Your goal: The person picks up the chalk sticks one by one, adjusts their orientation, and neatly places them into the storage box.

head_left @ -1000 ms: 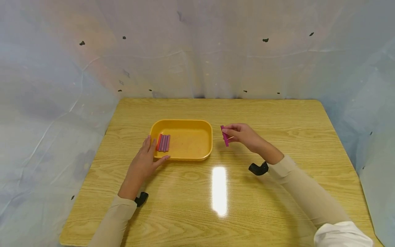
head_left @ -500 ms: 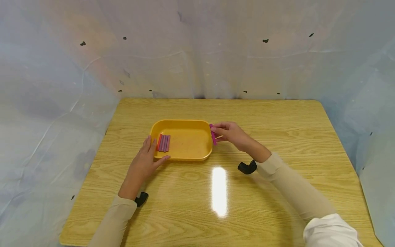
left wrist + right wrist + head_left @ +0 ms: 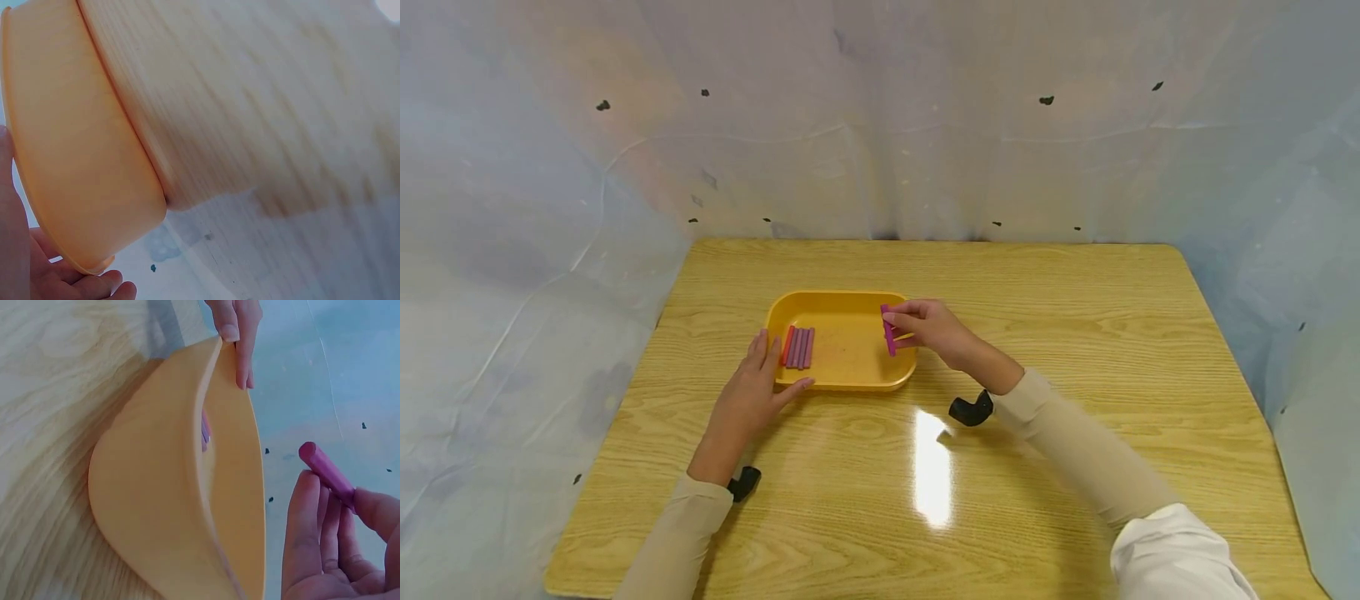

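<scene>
My right hand [image 3: 942, 335] pinches a magenta stick [image 3: 888, 332] between thumb and fingertips, above the right end of a yellow plastic tray [image 3: 850, 342]. Up close in the right wrist view, that stick [image 3: 328, 475] is a smooth round rod with a flat end. Inside the tray at its left end, several purple sticks [image 3: 801, 348] lie side by side beside one red stick [image 3: 787, 345]. At the tray's near left corner my left hand [image 3: 747, 400] grips the rim, fingers over the left side and thumb along the front. Some left fingers [image 3: 94, 286] show around the rim in the left wrist view.
The tray stands on a wood-grain table [image 3: 1045, 283], left of its middle. A bright reflection lies on the tabletop in front of it. Pale sheeting [image 3: 880, 125] with dark marks rises behind the table and at both sides. Each wrist carries a black camera mount [image 3: 972, 409].
My right hand has moved left with the magenta stick, from beside the tray, past its right rim, to above its inside. The left hand and the tray have stayed in place.
</scene>
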`<state>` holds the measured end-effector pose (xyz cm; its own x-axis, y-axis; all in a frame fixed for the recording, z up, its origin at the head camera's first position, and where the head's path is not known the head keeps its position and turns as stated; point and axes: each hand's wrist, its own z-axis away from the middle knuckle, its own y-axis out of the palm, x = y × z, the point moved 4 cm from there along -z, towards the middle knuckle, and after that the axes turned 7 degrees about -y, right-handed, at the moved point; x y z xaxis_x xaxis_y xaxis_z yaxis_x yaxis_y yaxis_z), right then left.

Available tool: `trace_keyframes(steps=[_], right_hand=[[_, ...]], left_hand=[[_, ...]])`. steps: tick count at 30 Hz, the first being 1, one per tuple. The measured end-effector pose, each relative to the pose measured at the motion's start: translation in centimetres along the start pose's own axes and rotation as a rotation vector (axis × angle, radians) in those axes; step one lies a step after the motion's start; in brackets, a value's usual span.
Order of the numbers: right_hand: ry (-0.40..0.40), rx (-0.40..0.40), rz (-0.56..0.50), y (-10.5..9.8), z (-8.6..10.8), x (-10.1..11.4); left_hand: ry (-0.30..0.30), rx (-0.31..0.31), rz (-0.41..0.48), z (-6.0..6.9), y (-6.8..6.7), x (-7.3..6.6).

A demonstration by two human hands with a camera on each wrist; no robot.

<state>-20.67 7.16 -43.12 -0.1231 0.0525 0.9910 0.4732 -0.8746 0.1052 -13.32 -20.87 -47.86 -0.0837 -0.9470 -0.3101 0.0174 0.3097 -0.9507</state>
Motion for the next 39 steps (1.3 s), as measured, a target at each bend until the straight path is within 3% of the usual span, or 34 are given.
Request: trace_keyframes(steps=[13, 20, 39], right_hand=[[0.06, -0.052, -0.068, 1.9, -1.2, -1.2], [0.078, -0.05, -0.105, 2.5, -1.8, -2.1], [0.177, -0.094, -0.047, 5.0, -3.9, -3.5]], left_hand=[[0.008, -0.014, 0.026, 0.2, -0.2, -0.3], [0.001, -0.023, -0.008, 0.1, -0.2, -0.2], [-0.026, 0.017, -0.015, 0.0, -0.1, -0.2]])
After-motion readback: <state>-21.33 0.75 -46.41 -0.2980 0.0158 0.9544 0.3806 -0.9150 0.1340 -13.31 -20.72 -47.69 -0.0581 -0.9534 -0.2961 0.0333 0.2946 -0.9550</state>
